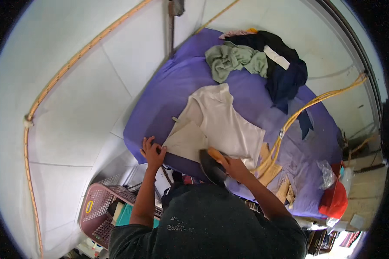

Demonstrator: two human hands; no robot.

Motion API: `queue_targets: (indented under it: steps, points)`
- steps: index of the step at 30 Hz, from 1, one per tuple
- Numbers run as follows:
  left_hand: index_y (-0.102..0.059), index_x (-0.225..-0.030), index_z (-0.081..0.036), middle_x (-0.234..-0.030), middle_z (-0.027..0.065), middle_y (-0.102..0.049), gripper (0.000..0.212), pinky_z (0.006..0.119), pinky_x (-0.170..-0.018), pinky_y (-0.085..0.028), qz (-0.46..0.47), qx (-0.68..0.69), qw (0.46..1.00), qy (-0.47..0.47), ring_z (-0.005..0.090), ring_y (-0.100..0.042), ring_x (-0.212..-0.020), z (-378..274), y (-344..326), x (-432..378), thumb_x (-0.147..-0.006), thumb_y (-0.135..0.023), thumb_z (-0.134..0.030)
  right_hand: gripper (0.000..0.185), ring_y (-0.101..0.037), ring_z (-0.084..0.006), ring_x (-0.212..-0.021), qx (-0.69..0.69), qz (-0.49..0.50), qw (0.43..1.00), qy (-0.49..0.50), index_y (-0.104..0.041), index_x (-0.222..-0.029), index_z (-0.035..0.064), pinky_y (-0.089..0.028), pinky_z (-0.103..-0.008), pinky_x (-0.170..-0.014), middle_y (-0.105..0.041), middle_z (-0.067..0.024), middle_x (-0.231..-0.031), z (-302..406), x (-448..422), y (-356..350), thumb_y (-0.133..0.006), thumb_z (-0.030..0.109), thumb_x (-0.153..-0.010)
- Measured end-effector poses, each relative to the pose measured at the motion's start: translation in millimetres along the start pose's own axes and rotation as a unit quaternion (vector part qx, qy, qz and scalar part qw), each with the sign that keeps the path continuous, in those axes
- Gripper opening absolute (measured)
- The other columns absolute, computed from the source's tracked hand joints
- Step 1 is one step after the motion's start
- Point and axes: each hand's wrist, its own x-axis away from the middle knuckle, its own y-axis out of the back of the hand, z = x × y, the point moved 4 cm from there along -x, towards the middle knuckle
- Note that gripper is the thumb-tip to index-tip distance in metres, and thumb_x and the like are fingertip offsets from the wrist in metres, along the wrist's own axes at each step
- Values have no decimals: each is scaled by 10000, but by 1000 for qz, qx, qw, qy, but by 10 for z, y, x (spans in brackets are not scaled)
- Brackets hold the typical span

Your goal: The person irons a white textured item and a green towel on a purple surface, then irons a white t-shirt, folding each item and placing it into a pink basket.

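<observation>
A pale beige garment (227, 119) is spread on a purple cloth-covered surface (155, 113), its lower left part lying flat as a panel. My right hand (235, 168) grips a clothes iron (210, 166) by its orange-brown handle. The iron's dark body is at the garment's lower edge, on the side near me, and is partly blurred. At the garment's left corner, my left hand (154, 153) pinches the edge between thumb and finger, with the other fingers spread over the purple cloth.
Yellow cords (291, 119) run from the right wall towards the iron. A green cloth (236, 60) and dark clothes (283, 77) lie at the back. Tan cloth pieces (272, 173) and a red cloth item (335, 200) are at right. A pink plastic basket (97, 197) stands lower left.
</observation>
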Motion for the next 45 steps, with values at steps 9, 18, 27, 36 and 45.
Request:
queue_targets:
  steps: [9,18,27,36,45]
  points:
    - [-535,-1162,-70,-1447,137,-322,409,716,-1003,-49,11,-212,977,-32,396,-137,-1395,-557,-202,-127,-782,-603,-206,320,-615,-388,-682,23,-252,893,-372,-576,-957,20,-488,-461,-547,-623,-186,-749,-1531,1163,260,-431,306,-954]
    - [-315,-1428,-118,-1490,179,-255,684,680,-1037,-106,173,-188,930,-263,342,-190,-1398,-1355,-1120,-260,-866,-518,-452,555,-616,-442,-727,-49,-62,986,-147,-600,-1076,100,-497,-506,-671,-643,-213,-786,-783,-12,518,-353,573,-923]
    - [-380,-1395,-125,-1468,175,-293,666,702,-1008,-149,233,-179,930,-221,366,-214,-1379,-1433,-1224,-407,-852,-519,-485,516,-617,-419,-852,102,-85,918,-373,-520,-1123,-40,-472,-507,-726,-639,-239,-924,-3524,676,1181,-422,431,-936]
    - [-530,-1107,60,-1106,242,-565,395,478,-901,-422,103,-3,949,-299,408,-521,-1075,-2430,-2491,-2391,-749,-648,-59,374,-580,-342,-964,347,-218,874,-260,-539,-1154,24,-427,-437,-914,-613,-161,-1081,-3046,-40,898,-539,257,-861]
    - [-631,-940,-13,-792,45,-617,268,288,-632,-481,387,285,876,-49,138,-581,-688,-2389,-1858,-2842,-711,-733,-106,240,-553,-272,-871,-31,-380,901,-209,-689,-859,91,-430,-399,-811,-603,-92,-891,-2588,441,1059,-752,92,-628]
